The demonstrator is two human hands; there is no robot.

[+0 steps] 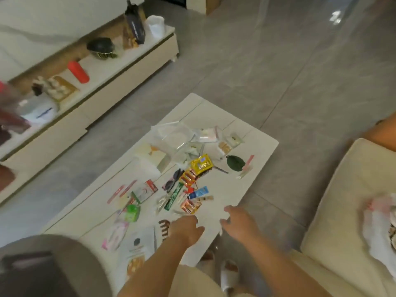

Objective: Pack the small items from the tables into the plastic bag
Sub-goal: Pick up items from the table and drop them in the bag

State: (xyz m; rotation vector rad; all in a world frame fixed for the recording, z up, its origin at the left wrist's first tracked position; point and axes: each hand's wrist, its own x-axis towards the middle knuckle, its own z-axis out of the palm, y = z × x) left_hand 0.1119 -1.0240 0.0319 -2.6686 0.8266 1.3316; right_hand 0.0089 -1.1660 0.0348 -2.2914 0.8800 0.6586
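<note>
A white low table [242,183] carries several small items: a yellow packet [202,164], orange battery packs [188,176], a green tube [174,196], a blue tube [200,192], a green box [133,212], a dark green pouch [235,163] and a brown hair claw [163,224]. A clear plastic bag [173,136] lies crumpled at the table's far end. My left hand [186,230] hovers over the near edge beside the hair claw, fingers loosely curled, holding nothing. My right hand [240,221] hangs at the table's near right edge, fingers relaxed and empty.
A long white TV bench [132,61] runs along the left with a red cylinder [78,71], a dark bowl [102,48] and a black bag [135,24]. A cream sofa [342,211] stands at the right. Grey floor tiles surround the table. A slippered foot [229,275] shows below.
</note>
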